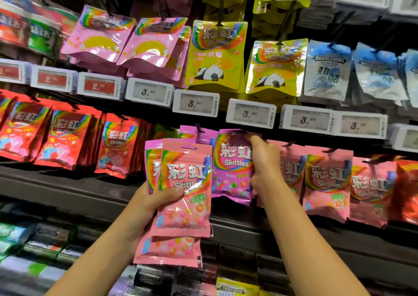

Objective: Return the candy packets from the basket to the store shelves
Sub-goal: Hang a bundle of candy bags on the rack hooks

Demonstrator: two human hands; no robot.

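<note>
- Two hands are at work in front of the candy display, each with a different job.
- The left hand point(156, 201) is closed around a small stack of pink Skittles packets point(184, 196), thumb pressed across the front one; I judge it serves as a holding stock, so the other hand is free to hang packets one at a time.
- At least two pink packets show in that stack, with a purple-topped one tucked behind at about 10 o'clock from the thumb.
- The right hand point(263, 160) is curled around the right edge of a purple Skittles packet point(230, 166), fingertips up at its top corner, just under a price tag point(251, 114).
- That high grip probably steers the packet's hang hole onto the peg; whether the hole is already on the peg cannot be told, since the fingers cover it.
- From the right hand, the purple packet lies at 9 o'clock, touching the palm.
- Hanging pink packets point(328, 180) sit at 3 o'clock of that hand, just beside it.
- From the left hand, the pink stack rises toward 1 o'clock, overlapping the purple packet's left edge.
- No basket is in view.
</note>
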